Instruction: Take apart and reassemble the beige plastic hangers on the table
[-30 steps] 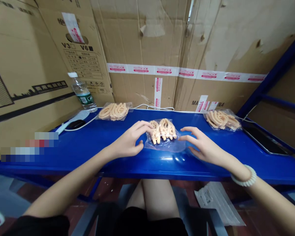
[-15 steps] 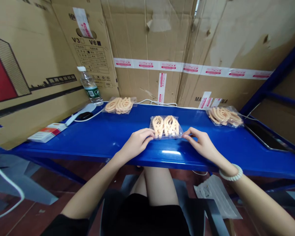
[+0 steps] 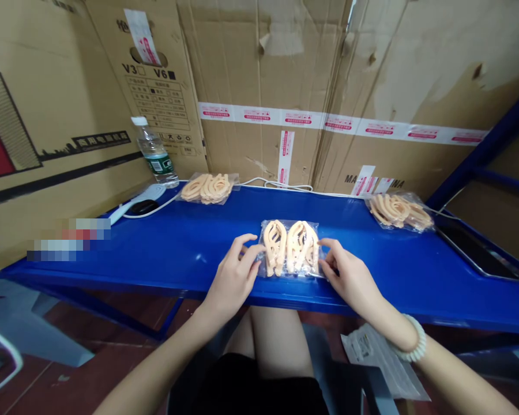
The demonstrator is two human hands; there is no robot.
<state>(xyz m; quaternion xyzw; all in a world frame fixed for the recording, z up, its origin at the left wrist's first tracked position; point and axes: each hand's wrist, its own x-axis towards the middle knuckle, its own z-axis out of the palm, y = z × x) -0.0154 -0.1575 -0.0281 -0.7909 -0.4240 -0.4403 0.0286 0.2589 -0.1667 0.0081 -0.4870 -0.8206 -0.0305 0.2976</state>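
Note:
A clear plastic bag of pale peach folding hangers (image 3: 290, 248) lies flat on the blue table (image 3: 164, 248), in front of my body. The hangers sit in two oval groups side by side. My left hand (image 3: 233, 274) is at the bag's left edge, its thumb and fingers apart and the fingertips at the plastic. At the opposite edge is my right hand (image 3: 350, 276), fingers curved with a gap between thumb and index finger, the tips close to or touching the bag. Neither hand is closed round the hangers.
Similar bags of hangers lie at the back left (image 3: 210, 188) and back right (image 3: 400, 211). A water bottle (image 3: 158, 158) and a white-handled object (image 3: 138, 202) stand or lie at left. A dark phone-like slab (image 3: 480, 248) is at right. Cardboard (image 3: 251, 75) walls the back.
The bag of hangers has come nearer to me on the table. Both hands moved nearer with it, and their pinch on its edges has loosened.

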